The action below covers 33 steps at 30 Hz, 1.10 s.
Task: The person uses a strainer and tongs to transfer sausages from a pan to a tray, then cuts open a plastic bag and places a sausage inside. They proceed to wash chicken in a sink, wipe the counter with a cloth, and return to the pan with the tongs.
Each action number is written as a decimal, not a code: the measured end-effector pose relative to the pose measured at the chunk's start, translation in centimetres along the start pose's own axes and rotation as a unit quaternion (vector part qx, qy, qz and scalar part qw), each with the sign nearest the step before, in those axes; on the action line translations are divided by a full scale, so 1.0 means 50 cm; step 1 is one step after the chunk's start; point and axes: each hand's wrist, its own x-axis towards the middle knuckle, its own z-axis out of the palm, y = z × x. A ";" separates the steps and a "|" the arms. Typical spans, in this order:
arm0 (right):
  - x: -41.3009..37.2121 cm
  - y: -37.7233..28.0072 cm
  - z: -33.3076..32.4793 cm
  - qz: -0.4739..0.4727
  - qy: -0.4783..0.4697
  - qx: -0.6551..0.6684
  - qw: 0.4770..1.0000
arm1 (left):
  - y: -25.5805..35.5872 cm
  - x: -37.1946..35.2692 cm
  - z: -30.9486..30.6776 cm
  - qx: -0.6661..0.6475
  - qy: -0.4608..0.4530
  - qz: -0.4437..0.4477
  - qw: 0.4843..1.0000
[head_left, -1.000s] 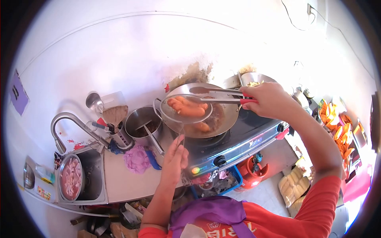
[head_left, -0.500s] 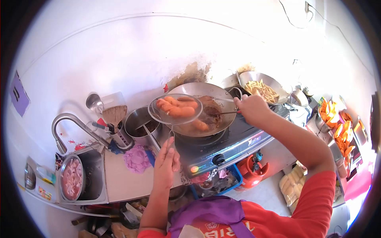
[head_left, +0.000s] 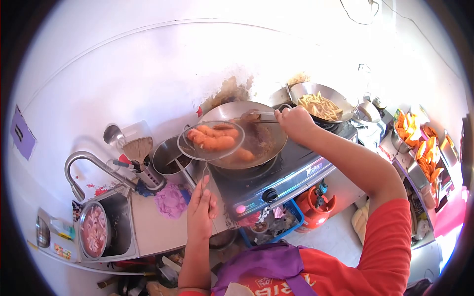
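My left hand (head_left: 201,207) is closed around the thin handle of a wire strainer (head_left: 186,148). Several orange-coated fried pieces (head_left: 217,140) lie in the strainer, which is held over the left side of a large wok (head_left: 276,140). Another orange piece (head_left: 244,155) sits inside the wok, among dark bits and oil. My right hand (head_left: 295,122) grips what look like metal tongs (head_left: 266,116) by the handle end. Their brownish tips reach over the back of the wok, to the right of the strainer.
A second wok (head_left: 335,98) holds fries on the stove (head_left: 247,192). To the left stand a pot (head_left: 162,160), a utensil holder (head_left: 153,178), and a sink (head_left: 126,224) with a bowl of raw meat (head_left: 95,232). A red gas cylinder (head_left: 312,212) stands below.
The tongs' two arms have come together, and their tips have moved up toward the back of the wok. The strainer stays over the wok. The whole view has shifted slightly.
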 end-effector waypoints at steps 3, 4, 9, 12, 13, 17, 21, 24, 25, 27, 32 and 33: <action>-0.001 0.010 -0.018 0.004 -0.023 -0.007 1.000 | -0.004 0.003 -0.002 0.004 -0.002 -0.002 1.000; -0.002 0.014 -0.027 0.016 -0.022 0.007 1.000 | -0.007 0.005 -0.003 0.005 -0.002 -0.003 1.000; -0.024 0.050 -0.093 0.073 -0.055 0.087 0.992 | -0.019 0.022 -0.004 0.009 -0.014 -0.008 1.000; -0.058 0.058 -0.170 0.075 -0.013 0.142 0.987 | -0.034 0.036 -0.005 0.001 -0.021 -0.015 1.000; -0.064 0.054 -0.190 0.076 -0.007 0.146 0.986 | -0.038 0.040 -0.003 -0.003 -0.025 -0.018 1.000; -0.080 0.025 -0.225 0.055 0.020 0.164 0.985 | -0.045 0.051 0.007 -0.004 -0.030 -0.015 0.999; -0.092 0.006 -0.253 0.043 -0.029 0.175 0.983 | -0.047 0.055 0.011 -0.006 -0.039 -0.019 0.999; -0.104 0.023 -0.275 0.069 -0.065 0.234 0.968 | -0.042 0.053 0.004 -0.008 -0.047 -0.018 0.999; -0.111 0.029 -0.282 0.079 -0.048 0.247 0.965 | -0.040 0.052 0.001 -0.009 -0.051 -0.016 0.999; -0.130 0.041 -0.292 0.102 -0.015 0.273 0.957 | -0.028 0.049 0.000 -0.004 -0.049 -0.017 0.999; -0.164 0.057 -0.282 0.173 0.009 0.294 0.940 | -0.005 0.051 -0.018 -0.009 -0.053 -0.010 0.998; -0.166 0.055 -0.277 0.181 0.010 0.283 0.942 | 0.000 0.050 -0.020 -0.001 -0.052 -0.008 0.999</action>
